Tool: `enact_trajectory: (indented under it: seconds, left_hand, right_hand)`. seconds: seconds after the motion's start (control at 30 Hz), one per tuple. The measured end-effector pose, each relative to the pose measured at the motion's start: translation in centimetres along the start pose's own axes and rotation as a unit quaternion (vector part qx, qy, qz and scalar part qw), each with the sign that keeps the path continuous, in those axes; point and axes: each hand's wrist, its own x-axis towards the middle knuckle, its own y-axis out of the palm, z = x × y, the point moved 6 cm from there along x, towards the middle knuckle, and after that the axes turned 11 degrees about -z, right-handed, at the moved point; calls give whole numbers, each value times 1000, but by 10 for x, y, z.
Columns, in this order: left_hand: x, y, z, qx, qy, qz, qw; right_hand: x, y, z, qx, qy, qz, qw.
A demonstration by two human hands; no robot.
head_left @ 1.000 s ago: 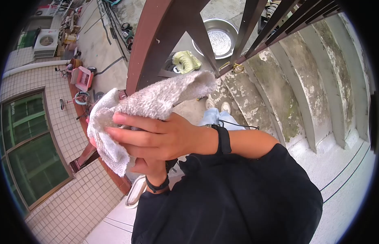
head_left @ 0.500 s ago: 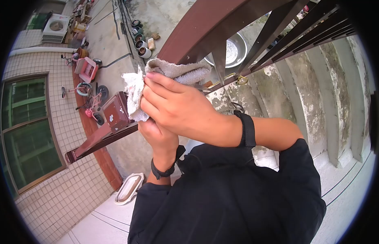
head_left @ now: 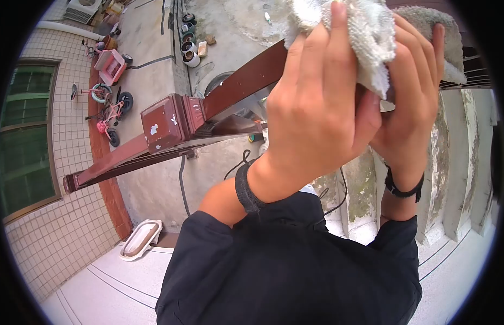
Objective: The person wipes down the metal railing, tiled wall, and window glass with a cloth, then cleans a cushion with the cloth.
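Near the top right, a light grey, fluffy cloth [head_left: 371, 38] lies over the dark red railing [head_left: 252, 73]. My left hand [head_left: 317, 103] grips its left part, fingers pointing up and wrapped against it. Just to the right, my right hand [head_left: 411, 86] holds the cloth too, its fingers bent over the middle and right part. Both wrists wear black bands. The railing beneath the cloth is mostly hidden by the hands. To the left of my hands stands a square post cap [head_left: 165, 124] with chipped paint.
Concrete steps [head_left: 452, 162] descend at the right. A white oval basin [head_left: 141, 239] sits on the lower left ledge. Beyond the railing are a pink bicycle [head_left: 112, 111], a pink bin [head_left: 110, 67] and several pots [head_left: 190, 57]. A tiled wall with a window [head_left: 27, 141] stands left.
Both hands have moved with the cloth to the upper right along the railing. They were crossed over each other before and are now side by side. The view has shifted, showing more of the post.
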Motion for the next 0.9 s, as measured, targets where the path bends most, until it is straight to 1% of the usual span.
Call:
enact_trajectory:
  seconds: [0.03,0.07,0.1,0.13,0.17,0.2,0.23,0.27,0.33,0.37,0.43,0.53,0.57,0.6,0.63,0.67,0.7,0.73,0.77,0.83,0.87,0.9]
  left_hand:
    - [-12,-12,11,8,-11,0,1000]
    - [-25,-23,22,20,-23,1,1000]
    - [-39,-36,33,39,-49,17,998]
    - [-56,-48,44,55,-99,42,993]
    - [-75,-61,54,111,-107,62,986]
    - [-90,-72,61,123,-150,55,979]
    - [-100,-81,64,155,-174,69,970]
    - [-112,-88,71,150,-204,64,965]
    - [-118,-96,74,134,-217,56,965]
    - [-115,-94,73,128,-209,49,968]
    - [-107,-90,67,119,-196,33,973]
    - [-82,-74,61,99,-188,29,977]
    - [-66,-65,51,110,-149,30,982]
    - [-51,-54,44,81,-135,20,987]
    - [-40,-43,35,64,-130,13,989]
    - [-30,-32,25,47,-125,5,991]
    - [-20,-20,11,23,-75,-12,997]
    - [-11,-8,-1,-1,-25,-30,999]
    - [-3,3,-10,-34,18,-61,997]
    - [-4,16,-31,-78,99,-78,989]
    - [-9,22,-42,-98,132,-70,984]
    - [-21,24,-49,-103,141,-35,984]
  right_hand:
    - [-4,11,12,-3,12,48,999]
    - [-13,26,23,67,20,10,997]
    - [-23,43,38,97,30,4,995]
    - [-32,58,55,97,38,-31,994]
    - [-40,70,73,112,37,-10,993]
    - [-52,84,90,127,49,24,990]
    - [-59,93,104,137,46,34,989]
    - [-65,101,117,140,42,28,989]
    - [-71,107,125,158,60,12,986]
    - [-72,107,123,163,51,8,985]
    - [-72,106,115,177,32,-1,984]
    - [-56,90,89,152,36,-25,987]
    - [-48,81,76,129,31,-42,990]
    - [-41,72,62,128,36,-60,989]
    - [-32,55,45,125,35,-56,990]
    - [-24,37,31,107,36,-86,990]
    - [-23,24,13,87,19,-106,990]
    - [-25,11,2,63,23,-142,988]
    - [-32,4,-7,101,47,-195,974]
    - [-80,3,-26,137,143,-239,951]
    - [-112,12,-28,194,226,-241,924]
    - [-145,22,-29,249,306,-251,884]
